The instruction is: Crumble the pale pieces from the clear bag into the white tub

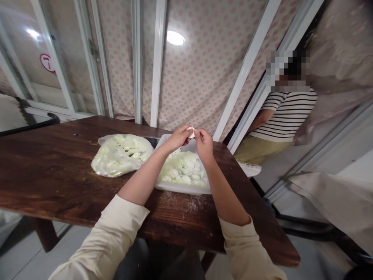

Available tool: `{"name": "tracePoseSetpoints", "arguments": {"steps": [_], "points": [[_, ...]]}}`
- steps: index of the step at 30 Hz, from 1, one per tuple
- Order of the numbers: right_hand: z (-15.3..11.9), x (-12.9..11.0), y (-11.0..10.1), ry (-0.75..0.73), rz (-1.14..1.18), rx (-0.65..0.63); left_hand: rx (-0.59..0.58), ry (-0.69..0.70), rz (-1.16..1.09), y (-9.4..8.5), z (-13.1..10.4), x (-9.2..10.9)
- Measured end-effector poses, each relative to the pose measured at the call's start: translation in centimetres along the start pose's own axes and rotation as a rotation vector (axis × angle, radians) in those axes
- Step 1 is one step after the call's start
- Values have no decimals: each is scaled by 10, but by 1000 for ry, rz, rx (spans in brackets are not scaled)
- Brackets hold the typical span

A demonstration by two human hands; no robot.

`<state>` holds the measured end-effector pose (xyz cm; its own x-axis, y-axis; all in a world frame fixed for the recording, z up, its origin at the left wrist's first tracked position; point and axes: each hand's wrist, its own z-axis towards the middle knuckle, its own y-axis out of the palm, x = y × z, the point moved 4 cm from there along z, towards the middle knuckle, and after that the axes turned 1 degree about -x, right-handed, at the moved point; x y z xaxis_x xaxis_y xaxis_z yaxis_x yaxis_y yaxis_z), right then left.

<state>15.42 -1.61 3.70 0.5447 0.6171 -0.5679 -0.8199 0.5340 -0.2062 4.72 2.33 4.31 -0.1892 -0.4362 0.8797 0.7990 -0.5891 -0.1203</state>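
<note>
My left hand (178, 138) and my right hand (204, 144) meet above a white plastic tub (183, 188). Between my fingertips is a small white piece (190, 132) that looks like a cauliflower floret; both hands pinch it. Many similar white and pale green cauliflower florets (188, 168) lie in the tub below. To the left, a clear plastic bag (106, 168) holds more pale green and white pieces, and its top side lies partly open. My forearms hide parts of the tub's left and right sides.
A dark wooden table (58, 155) carries the tub and the bag, with white crumbs (186, 204) near its front edge. Behind it stand glass panels with a dotted curtain (201, 77). A person in a striped shirt (287, 112) is beyond the frame at right. A cloth-covered seat (329, 194) stands right.
</note>
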Motion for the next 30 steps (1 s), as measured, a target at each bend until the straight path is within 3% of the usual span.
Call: {"name": "tracePoseSetpoints", "arguments": {"steps": [6, 11, 17, 20, 25, 30], "points": [[-2, -7, 2, -4, 109, 30, -11, 3, -30, 2, -1, 3], [-5, -11, -2, -57, -75, 90, -13, 41, -22, 2, -1, 4], [-3, -3, -18, -8, -217, 271, 10, 60, -65, -2, 3, -3], [-2, -2, -15, -8, -155, 214, 54, 73, -14, -5, 4, -4], [-3, -8, 5, -20, 37, -36, 102, 61, 46, -6, 2, 0], [-4, -10, 3, -11, 23, 5, -16, 39, -18, 0, 1, 0]]}}
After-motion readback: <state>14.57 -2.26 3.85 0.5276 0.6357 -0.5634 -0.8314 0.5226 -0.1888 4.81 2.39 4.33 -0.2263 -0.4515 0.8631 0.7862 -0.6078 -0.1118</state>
